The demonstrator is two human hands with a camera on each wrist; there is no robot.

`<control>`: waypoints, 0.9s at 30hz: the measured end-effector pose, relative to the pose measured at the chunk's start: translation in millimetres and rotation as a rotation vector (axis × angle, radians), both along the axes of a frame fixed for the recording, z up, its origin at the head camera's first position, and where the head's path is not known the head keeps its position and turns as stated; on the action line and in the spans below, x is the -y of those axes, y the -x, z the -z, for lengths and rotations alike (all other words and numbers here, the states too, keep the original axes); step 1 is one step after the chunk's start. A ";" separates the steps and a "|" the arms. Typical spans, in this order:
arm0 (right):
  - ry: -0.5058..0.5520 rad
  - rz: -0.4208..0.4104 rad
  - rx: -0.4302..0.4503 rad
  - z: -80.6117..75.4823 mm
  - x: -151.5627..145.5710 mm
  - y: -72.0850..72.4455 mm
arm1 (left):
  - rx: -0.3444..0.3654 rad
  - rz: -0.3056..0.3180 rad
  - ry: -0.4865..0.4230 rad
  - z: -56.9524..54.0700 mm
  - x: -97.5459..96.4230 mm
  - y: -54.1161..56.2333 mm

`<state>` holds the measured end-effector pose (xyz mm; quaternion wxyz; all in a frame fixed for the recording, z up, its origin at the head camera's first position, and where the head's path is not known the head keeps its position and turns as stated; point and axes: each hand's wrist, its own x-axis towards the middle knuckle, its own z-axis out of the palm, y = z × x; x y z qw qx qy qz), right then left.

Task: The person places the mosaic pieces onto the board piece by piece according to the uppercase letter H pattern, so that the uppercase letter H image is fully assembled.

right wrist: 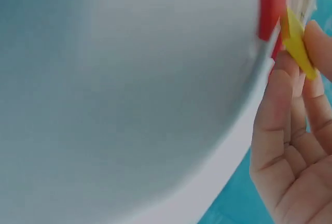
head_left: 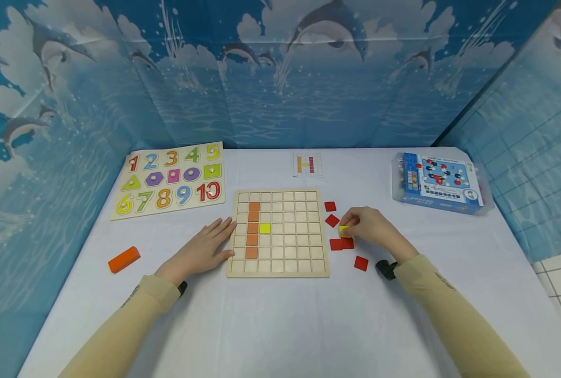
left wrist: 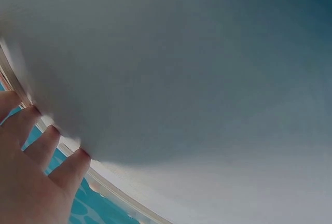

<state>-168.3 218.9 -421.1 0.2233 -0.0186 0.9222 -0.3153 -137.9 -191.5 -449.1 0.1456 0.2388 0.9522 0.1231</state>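
Observation:
A wooden grid board (head_left: 289, 266) lies flat in the middle of the table. A column of orange square tiles (head_left: 253, 228) fills part of its second column from the left, and one yellow tile (head_left: 265, 228) sits beside the middle one. My left hand (head_left: 203, 248) rests at the board's left edge, fingers straight and spread, fingertips on the rim. Right of the board, my right hand (head_left: 369, 227) pinches another yellow tile (right wrist: 295, 42) between thumb and fingers. Under and around that hand lie several loose red tiles (head_left: 361, 263).
At the back, a small pattern card (head_left: 308, 165) shows orange, yellow and red squares. A number puzzle board (head_left: 169, 180) lies at the back left, with an orange block (head_left: 124, 259) in front of it. A blue-labelled plastic box (head_left: 441, 182) stands at the back right.

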 end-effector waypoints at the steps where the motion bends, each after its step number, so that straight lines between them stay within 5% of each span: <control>1: 0.009 0.004 -0.003 -1.9 -1.4 0.0 | 0.002 0.000 0.001 0.1 -0.1 0.1; 8: 0.079 0.043 -0.063 -13.2 3.0 3.9 | 0.006 0.000 0.005 -0.7 -0.9 0.3; 15: 0.170 0.093 -0.069 -19.9 37.5 14.0 | 0.001 0.001 0.000 -1.7 -1.4 -0.5; 27: 0.288 0.023 -0.067 -12.3 96.3 21.5 | 0.004 -0.005 -0.006 -4.2 -3.4 -1.8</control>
